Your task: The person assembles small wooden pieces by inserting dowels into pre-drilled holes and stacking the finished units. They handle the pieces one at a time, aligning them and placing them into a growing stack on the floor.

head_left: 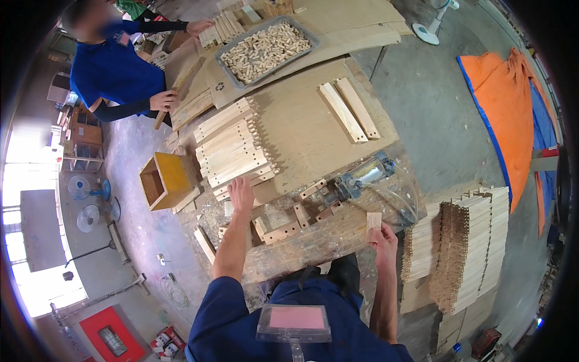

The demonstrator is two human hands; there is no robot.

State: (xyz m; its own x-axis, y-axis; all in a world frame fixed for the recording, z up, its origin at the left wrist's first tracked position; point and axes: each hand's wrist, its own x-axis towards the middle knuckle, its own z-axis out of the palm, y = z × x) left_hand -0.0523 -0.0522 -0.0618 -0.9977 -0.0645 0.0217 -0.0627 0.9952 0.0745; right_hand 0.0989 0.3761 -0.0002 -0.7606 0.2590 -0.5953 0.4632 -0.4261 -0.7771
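Note:
A row of pale wooden slats (pixel 232 148) with dowel pins at their right ends lies side by side on the workbench. My left hand (pixel 241 196) is at the near end of this row, its fingers curled over a wooden slat (pixel 262 177). In my right hand (pixel 384 242), above the bench's near right edge, a small flat wooden block (pixel 374 222) is pinched upright. Between my hands a wooden jig of drilled blocks (pixel 281 233) sits on the bench, beside a clear cylinder with hoses (pixel 367 172).
Two slats (pixel 348 111) lie at the bench's far right. Behind stands a grey tray (pixel 224 71) of dowels. A yellow box (pixel 172 181) is at left; stacked slats (pixel 476 241) stand at right. Far left, a co-worker (pixel 117 75) in blue handles wood pieces.

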